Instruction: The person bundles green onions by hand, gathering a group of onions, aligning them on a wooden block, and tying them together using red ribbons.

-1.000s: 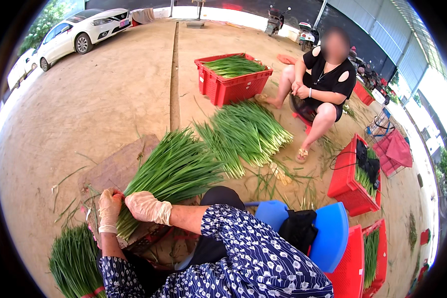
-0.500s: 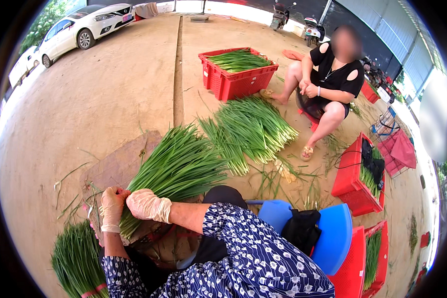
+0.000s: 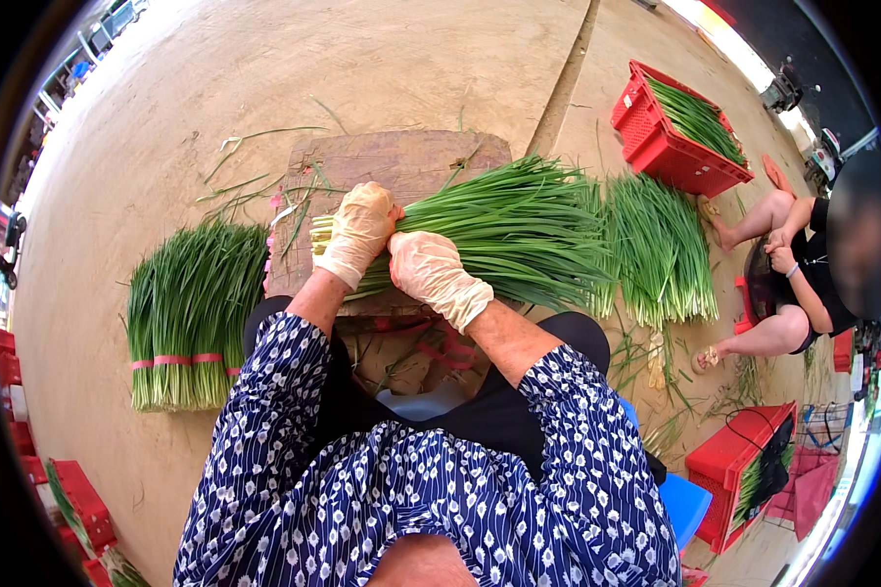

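Observation:
A large bunch of green chives (image 3: 519,230) lies across a worn wooden board (image 3: 401,161) in front of me, pale stem ends to the left and leaves fanning right. My left hand (image 3: 360,235), in a thin cream glove, is closed round the bunch near the stem ends. Close beside it, my right hand (image 3: 436,277), gloved alike, is closed on the near side of the same bunch. The fingertips of both hands meet near the top and are partly hidden. Left of the board stand several tied chive bundles (image 3: 181,313) with red bands.
Loose chives (image 3: 656,249) are spread on the floor to the right. Beyond them stands a red crate (image 3: 680,137) of chives, with a seated person (image 3: 793,245) beside it. Another red crate (image 3: 739,470) and a blue plastic seat (image 3: 685,509) are at the lower right.
My view has swung left and down, so the board and tied bundles now show fully. Both hands remain on the chives, which now lie more crosswise in view.

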`<state>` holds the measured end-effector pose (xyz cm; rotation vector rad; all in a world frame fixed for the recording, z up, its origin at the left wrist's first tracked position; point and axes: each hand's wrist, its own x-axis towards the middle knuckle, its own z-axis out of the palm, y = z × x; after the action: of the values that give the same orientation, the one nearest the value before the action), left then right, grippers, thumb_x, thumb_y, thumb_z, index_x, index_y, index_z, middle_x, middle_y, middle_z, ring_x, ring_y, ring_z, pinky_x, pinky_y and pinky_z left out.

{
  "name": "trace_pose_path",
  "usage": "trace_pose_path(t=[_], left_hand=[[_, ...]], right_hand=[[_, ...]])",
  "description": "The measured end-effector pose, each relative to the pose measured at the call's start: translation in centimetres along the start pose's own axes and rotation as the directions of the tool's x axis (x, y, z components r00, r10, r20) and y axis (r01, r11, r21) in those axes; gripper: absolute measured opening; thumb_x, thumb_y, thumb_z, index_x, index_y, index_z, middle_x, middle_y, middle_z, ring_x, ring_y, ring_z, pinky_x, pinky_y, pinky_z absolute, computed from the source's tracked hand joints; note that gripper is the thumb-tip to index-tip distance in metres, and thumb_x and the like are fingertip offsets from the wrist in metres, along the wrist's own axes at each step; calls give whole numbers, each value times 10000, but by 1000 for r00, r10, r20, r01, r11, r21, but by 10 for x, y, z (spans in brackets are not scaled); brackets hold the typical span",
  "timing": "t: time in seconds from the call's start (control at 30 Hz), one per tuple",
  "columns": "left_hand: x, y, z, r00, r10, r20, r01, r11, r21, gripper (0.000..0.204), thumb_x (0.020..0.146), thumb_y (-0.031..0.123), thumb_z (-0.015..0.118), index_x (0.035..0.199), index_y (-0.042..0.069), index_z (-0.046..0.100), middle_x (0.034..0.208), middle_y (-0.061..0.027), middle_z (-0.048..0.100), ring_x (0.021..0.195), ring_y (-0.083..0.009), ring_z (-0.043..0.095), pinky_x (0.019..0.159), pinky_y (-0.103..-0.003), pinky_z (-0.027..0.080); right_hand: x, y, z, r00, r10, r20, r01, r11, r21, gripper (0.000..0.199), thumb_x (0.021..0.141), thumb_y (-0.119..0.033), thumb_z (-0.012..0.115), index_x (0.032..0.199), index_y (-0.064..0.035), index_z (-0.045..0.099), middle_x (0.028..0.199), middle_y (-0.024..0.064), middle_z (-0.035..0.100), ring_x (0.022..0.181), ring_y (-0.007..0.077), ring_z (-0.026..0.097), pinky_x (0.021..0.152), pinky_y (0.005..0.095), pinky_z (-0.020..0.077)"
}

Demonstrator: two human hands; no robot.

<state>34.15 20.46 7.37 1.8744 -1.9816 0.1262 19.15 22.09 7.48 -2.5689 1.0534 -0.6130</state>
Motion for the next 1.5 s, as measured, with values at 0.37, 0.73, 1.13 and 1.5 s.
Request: trace_pose_path(t=[0.37,0.73,1.13,1.5], left_hand=[[4,-11,-10,900,-215,379,286,947,-143,457,971,387,504,1269,58,611,1199,-216,658,1160,-354,607,960,-443,468],[-32,11,-47,748,-28,663,319,892,-321,914,906,791,321,981,-32,711,971,-304,683,1034,-440,647,885,-475,493],[-35,17,-66,944,-68,322,248,792,-558,662,720,619,783,887,-16,697,708,-182,684,698,-294,701,632,-411,515],[0,38,-76,990,-83,-116,-70,428,-901,801,674,73,908,1353,-12,491,1252,-75,603,1123,-157,559,969,-323,491]], right_hand=[[-57,-24,-16,547,281,788,-742,598,302,583,905,-532,627,971,46,660,739,114,658,619,236,648,589,373,545],[-93,-3,18,670,281,687,-322,-724,610,583,858,-333,774,1337,-99,539,1301,99,598,1225,315,530,1023,582,432],[-48,-16,-25,854,510,97,-44,-114,993,461,781,-157,862,1157,-3,644,1098,34,677,942,133,634,839,280,530],[27,44,-54,960,216,-176,93,345,934,820,636,-160,935,1313,-21,493,1233,81,617,1095,199,598,951,348,506]])
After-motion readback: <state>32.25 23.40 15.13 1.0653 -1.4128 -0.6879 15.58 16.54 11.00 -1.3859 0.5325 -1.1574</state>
